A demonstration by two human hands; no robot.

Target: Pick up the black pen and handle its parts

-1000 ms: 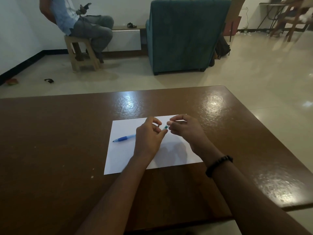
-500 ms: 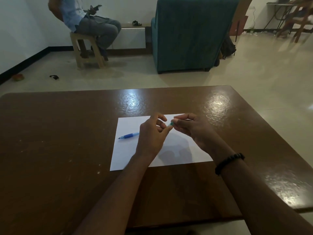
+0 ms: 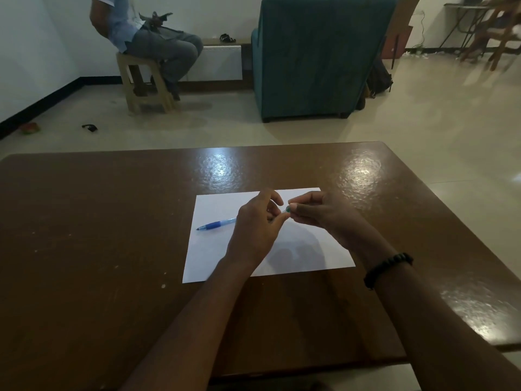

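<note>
- Your blue pen (image 3: 217,224) sits in the middle of the frame, tip pointing left over the white paper (image 3: 222,258); no writing or brand can be read on either.
- Your left hand (image 3: 255,231) curls its fingers around the pen's barrel.
- Your right hand (image 3: 318,211) pinches the pen's greenish end between thumb and fingertips.
- The paper lies flat on the brown table (image 3: 84,235).
- At upper centre stands a teal armchair (image 3: 318,55); at upper left a person (image 3: 146,38) sits on a stool (image 3: 143,83).
</note>
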